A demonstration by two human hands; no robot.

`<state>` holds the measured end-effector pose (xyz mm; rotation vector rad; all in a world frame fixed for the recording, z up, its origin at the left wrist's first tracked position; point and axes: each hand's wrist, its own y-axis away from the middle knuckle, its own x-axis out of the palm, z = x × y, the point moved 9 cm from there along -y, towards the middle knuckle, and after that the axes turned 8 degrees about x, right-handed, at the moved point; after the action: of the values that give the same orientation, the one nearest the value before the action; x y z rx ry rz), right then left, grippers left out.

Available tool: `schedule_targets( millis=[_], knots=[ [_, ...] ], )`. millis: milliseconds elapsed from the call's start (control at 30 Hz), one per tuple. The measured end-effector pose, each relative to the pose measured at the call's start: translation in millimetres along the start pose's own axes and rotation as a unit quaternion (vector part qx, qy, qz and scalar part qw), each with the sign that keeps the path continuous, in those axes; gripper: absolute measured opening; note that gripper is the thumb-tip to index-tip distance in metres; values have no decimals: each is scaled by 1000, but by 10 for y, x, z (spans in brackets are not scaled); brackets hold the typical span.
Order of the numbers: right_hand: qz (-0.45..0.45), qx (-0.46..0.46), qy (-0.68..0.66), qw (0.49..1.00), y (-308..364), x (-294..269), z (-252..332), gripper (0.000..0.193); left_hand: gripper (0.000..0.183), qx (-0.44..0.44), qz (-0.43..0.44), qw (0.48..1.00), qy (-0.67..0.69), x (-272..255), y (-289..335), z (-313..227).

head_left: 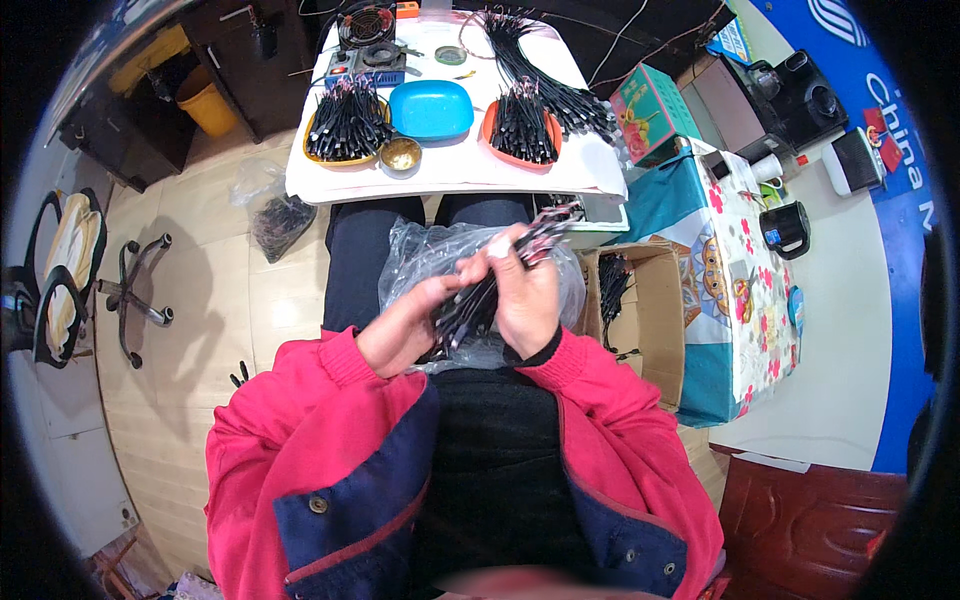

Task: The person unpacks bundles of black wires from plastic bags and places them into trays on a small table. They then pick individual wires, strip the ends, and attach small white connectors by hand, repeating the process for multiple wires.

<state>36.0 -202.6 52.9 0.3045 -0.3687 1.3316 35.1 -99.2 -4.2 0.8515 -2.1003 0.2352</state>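
Above my lap, both hands are closed around a bundle of short black cables [478, 308]. My right hand [528, 300] grips the upper part, and a white wrap shows on one of its fingers. Lower down, my left hand [408, 325] has its fingers against the same bundle. The cables lie at a slant, their pinkish wire ends sticking out past my right hand toward the table edge. Beneath the bundle a clear plastic bag [405, 262] is spread over my thighs.
On the white table [440, 183] ahead stand a yellow tray [315, 152] and an orange tray [553, 160] of cables, a blue tray [430, 110], a brass-coloured bowl [401, 155] and a small burner [375, 62]. An open cardboard box [655, 320] with cables stands at my right.
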Motion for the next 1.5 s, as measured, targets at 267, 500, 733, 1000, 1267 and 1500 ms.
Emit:
schedule_targets(
  millis=[267, 500, 733, 1000, 1267, 1500],
  knots=[
    [-34, -74, -37, 996, -2, 58, 77, 17, 29, -52, -93, 955, 275, -14, -404, 173],
    [-90, -169, -80, 978, -131, -181, 537, 14, 53, -78, -81, 977, 179, 147, -417, 136],
    [-123, -192, -85, 970, -191, -498, 737, 17, 23, -89, 26, 994, 64, 200, -180, -4],
    [-90, -51, 22, 994, -120, -450, 475, 23, 12, 234, -7, 963, -135, 268, -378, -600],
    [-85, -61, 16, 994, -146, -345, 369, 10, 18, 223, -84, 939, -246, 256, -548, -515],
    [-21, -141, 12, 990, -155, -50, 454, 15, 30, 69, -31, 973, 217, 469, -788, -136]
  ],
)
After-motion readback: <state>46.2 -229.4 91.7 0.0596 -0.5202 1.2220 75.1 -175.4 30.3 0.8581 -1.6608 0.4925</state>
